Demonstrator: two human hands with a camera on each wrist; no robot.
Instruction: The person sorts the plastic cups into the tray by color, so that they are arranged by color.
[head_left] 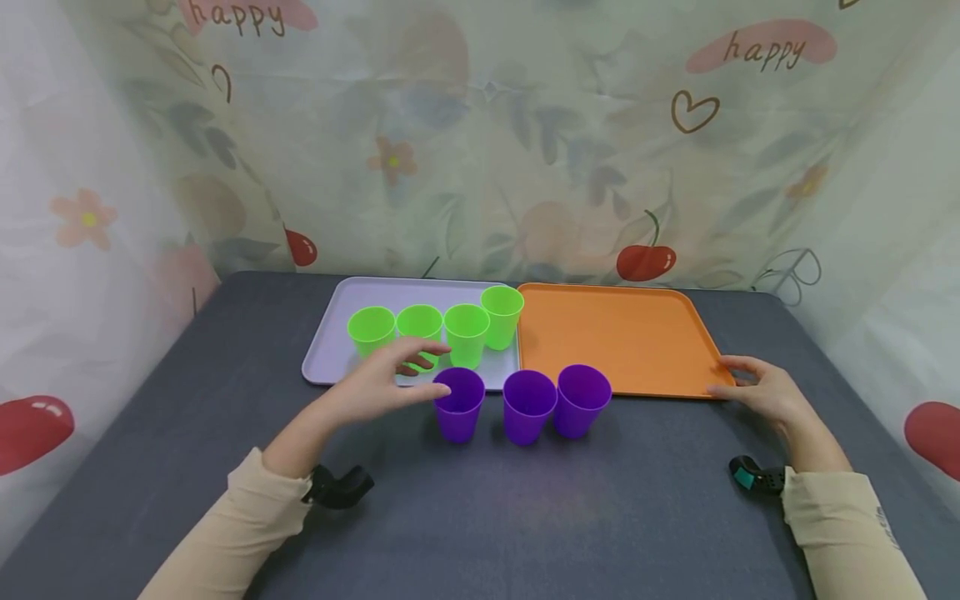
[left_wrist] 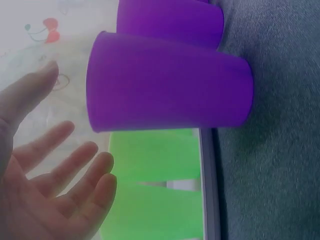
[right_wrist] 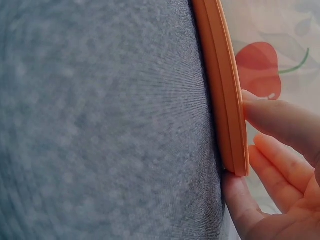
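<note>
Three purple cups stand upright in front of the trays: a left one, a middle one and a right one. By the left cup hovers my left hand, thumb and fingers spread; in the head view its thumb overlaps the rim, while in the left wrist view the hand shows a gap to the purple cup. My right hand holds the near right corner of the orange tray. In the right wrist view, the thumb lies on the tray's rim and a finger meets its corner.
Several green cups stand upright on the lilac tray, which lies directly left of the orange one. Dark grey cloth covers the table. Behind hangs a printed curtain, with a thin looped cord at the back right.
</note>
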